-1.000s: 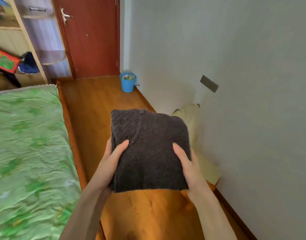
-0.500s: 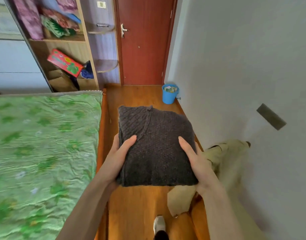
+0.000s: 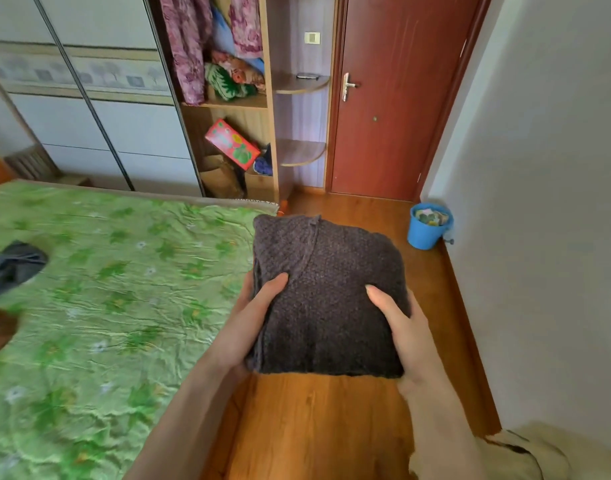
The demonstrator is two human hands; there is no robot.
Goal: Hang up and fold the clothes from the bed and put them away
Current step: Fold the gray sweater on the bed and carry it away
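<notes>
A folded dark grey knit sweater (image 3: pixel 328 282) is held in the air in front of me, above the wooden floor beside the bed. My left hand (image 3: pixel 254 317) grips its left edge with the thumb on top. My right hand (image 3: pixel 406 330) grips its right edge the same way. The bed with a green flowered cover (image 3: pixel 100 306) lies to the left. A dark blue-grey garment (image 3: pixel 13 268) lies crumpled on the bed's far left. The open wardrobe section (image 3: pixel 228 105) ahead holds hanging clothes and folded textiles.
Sliding wardrobe doors (image 3: pixel 89 98) stand behind the bed. A red box (image 3: pixel 231 143) leans on a low shelf. A closed red-brown door (image 3: pixel 397 98) is straight ahead. A blue bucket (image 3: pixel 427 226) sits by the right wall. Beige cloth (image 3: pixel 525 452) shows at bottom right.
My view has swung left from the wall toward the wardrobe and bed. Both hands keep the same hold on the sweater. The garment on the bed has come into view.
</notes>
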